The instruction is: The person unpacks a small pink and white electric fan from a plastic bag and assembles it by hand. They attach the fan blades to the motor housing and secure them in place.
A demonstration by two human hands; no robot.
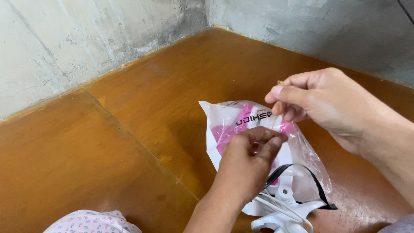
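L hand (pixel 250 149) is pinching the bag (pixel 224 125) top; R hand (pixel 317 99) is pinching a thin strip just above, running up-right, both fingers closed tight.

A bag (pixel 302 151) is laid on the floor (pixel 129 142), near the corner where two walls (pixel 64 43) meet behind it. The left hand (pixel 248 162) is held over the bag's middle; the right hand (pixel 319 101) is raised above the bag's far right edge, a thin strip (pixel 274 122) stretched between the two. A stand (pixel 280 215) with a cord (pixel 276 205) is placed at the bag's near end, partly on it. A cloth (pixel 86 222) is seen at the near left, well apart from the bag.
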